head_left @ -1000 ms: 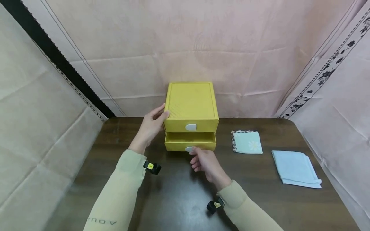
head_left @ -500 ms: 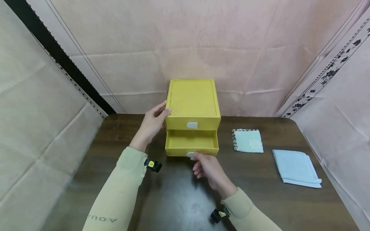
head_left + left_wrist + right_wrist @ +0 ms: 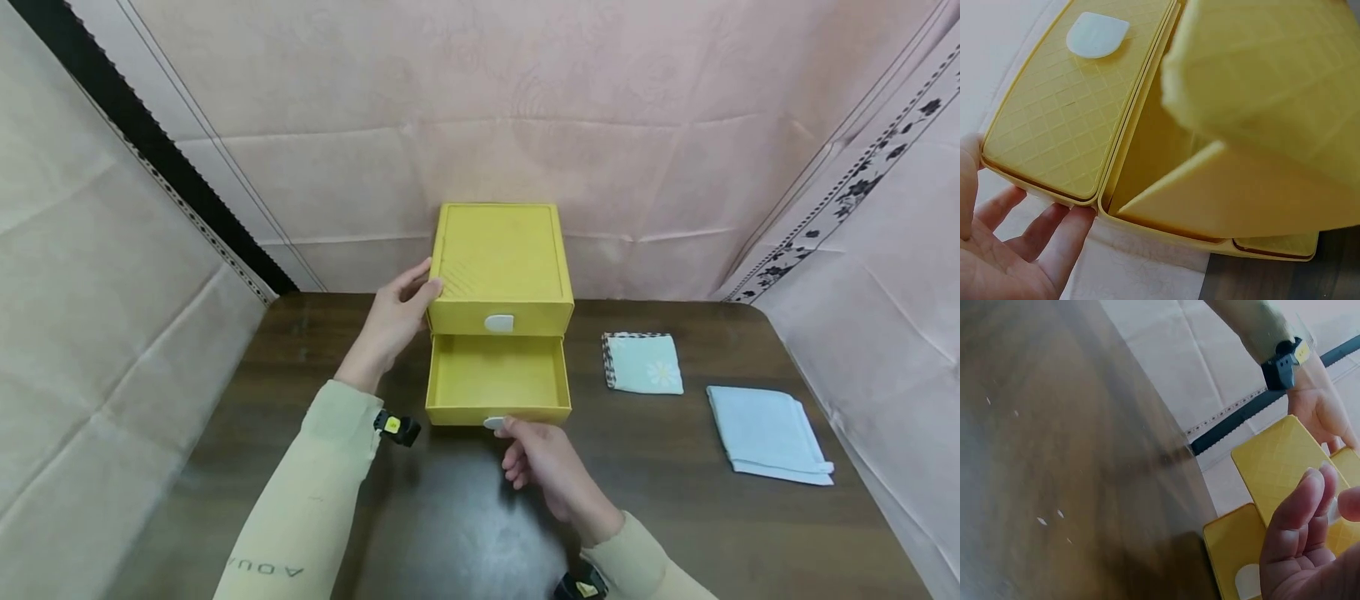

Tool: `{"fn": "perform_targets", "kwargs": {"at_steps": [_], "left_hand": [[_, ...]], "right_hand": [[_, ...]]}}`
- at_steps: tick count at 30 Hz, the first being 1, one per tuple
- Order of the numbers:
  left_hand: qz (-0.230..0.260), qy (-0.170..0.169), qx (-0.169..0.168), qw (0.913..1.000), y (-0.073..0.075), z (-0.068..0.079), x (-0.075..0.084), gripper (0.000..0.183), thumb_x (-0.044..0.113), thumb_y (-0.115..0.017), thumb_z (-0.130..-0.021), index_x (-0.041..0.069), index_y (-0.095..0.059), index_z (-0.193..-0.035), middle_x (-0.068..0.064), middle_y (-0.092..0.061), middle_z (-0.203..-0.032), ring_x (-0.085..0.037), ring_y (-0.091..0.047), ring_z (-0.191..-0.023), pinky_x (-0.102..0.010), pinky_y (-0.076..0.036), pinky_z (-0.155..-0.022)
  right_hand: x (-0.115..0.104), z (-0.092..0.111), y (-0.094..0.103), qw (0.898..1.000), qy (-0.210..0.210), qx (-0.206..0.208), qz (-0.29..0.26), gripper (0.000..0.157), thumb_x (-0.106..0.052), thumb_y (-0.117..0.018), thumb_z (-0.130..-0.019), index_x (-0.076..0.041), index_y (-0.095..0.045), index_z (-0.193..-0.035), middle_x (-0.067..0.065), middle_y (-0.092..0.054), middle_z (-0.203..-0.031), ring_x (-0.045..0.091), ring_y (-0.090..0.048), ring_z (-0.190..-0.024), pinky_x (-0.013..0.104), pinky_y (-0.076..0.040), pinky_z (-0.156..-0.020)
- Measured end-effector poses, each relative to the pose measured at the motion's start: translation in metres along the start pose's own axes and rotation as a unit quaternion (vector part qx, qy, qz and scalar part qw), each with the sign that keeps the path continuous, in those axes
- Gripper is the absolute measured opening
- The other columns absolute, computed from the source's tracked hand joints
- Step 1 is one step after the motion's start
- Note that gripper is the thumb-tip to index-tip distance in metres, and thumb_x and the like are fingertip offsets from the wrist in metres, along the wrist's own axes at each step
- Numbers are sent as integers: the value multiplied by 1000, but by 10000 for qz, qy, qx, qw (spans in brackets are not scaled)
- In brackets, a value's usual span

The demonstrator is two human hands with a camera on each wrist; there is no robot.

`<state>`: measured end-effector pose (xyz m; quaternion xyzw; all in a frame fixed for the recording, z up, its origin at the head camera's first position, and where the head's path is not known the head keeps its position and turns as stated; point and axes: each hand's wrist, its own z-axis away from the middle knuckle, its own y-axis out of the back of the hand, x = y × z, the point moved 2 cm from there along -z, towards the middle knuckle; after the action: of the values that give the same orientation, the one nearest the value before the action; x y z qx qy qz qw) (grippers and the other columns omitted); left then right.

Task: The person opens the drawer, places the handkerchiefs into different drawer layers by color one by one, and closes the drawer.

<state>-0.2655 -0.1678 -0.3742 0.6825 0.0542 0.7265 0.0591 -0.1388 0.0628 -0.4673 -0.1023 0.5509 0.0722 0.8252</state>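
Yellow case, head view: the yellow case stands upright at the far side of the worktop, near the back cloth.
Middle drawer, head view: the middle drawer stands well out beneath the upper drawer, which is closed.
Right hand, head view: the right hand pinches the white tab of the middle drawer, thumb and fingers drawn narrow.
Left hand, head view: the left hand touches the near left edge of the case, fingers fairly straight, thumb set apart.
Folded cloths, head view: a small pale cloth and a larger blue cloth lie right of the case, apart from it.
Case side, left wrist view: fingertips meet the side wall (how hard they press cannot be told); a lower drawer sits closed beneath.
Tab grip, right wrist view: the tab shows partly between thumb and fingers; the lower drawer's tab is untouched.
Drawer step, judged: opening the middle drawer, well advanced.
Next move, judged: a level pull or a release at the tab, with the case kept braced.
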Motion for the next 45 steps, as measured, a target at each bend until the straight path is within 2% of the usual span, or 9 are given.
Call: {"fn": "perform_targets", "kwargs": {"at_steps": [8,14,21,29,34,38,42,45], "left_hand": [[-11,4,-19,10000,-1,2,-4,59,53,-63,-89,40,-44,-143,3,-49,-136,-17,-56,-114,-37,-52,-89],[-16,-111,-14,9999,0,1,-1,60,54,-63,-89,39,-44,-144,3,-49,-136,-17,-56,-115,-38,-51,-91],[8,-31,-55,10000,0,2,-5,59,52,-63,-89,39,-43,-144,2,-49,-135,-17,-55,-116,-37,-51,-91],[16,-3,-72,10000,0,1,0,58,50,-62,-91,40,-42,-144,2,-48,-138,-18,-55,-117,-38,-51,-91],[-4,-23,-36,10000,1,2,2,60,53,-63,-89,40,-43,-144,1,-48,-137,-18,-55,-116,-38,-52,-90],[23,40,-57,10000,2,3,-1,59,52,-63,-90,40,-43,-143,1,-49,-137,-18,-55,-116,-37,-51,-90],[-41,72,-91,9999,1,2,1,58,51,-61,-90,41,-41,-144,2,-48,-138,-17,-55,-117,-38,-51,-92],[-91,155,-118,9998,1,3,3,59,48,-60,-93,38,-38,-147,1,-46,-139,-18,-54,-118,-38,-50,-92]], "right_hand": [[10,11,-7,9997,15,-95,-207,47,-39,-59,-95,6,-64,-106,4,-58,-63,14,-53,-54,26,-49,-48],[12,14,-7,9997,33,-136,-201,49,-40,-59,-94,7,-63,-107,5,-58,-63,14,-54,-53,26,-50,-49],[17,19,-7,9997,-30,-217,-147,49,-40,-59,-95,7,-64,-106,5,-58,-63,14,-53,-53,26,-50,-49],[16,20,-3,9993,-73,-318,-181,57,-48,-59,-93,6,-63,-110,5,-59,-67,14,-54,-55,25,-49,-49],[14,21,6,9993,-72,-355,-98,61,-52,-58,-93,7,-63,-108,5,-59,-68,14,-54,-55,25,-49,-49],[12,26,17,9992,-41,-352,178,61,-53,-57,-93,7,-63,-108,8,-61,-70,16,-56,-56,28,-50,-49],[4,34,37,9985,72,-142,516,59,-53,-56,-93,4,-65,-105,12,-62,-73,21,-57,-59,32,-52,-52],[-2,39,55,9972,124,114,733,61,-53,-54,-94,5,-64,-108,16,-62,-76,25,-59,-62,35,-54,-53]]}}
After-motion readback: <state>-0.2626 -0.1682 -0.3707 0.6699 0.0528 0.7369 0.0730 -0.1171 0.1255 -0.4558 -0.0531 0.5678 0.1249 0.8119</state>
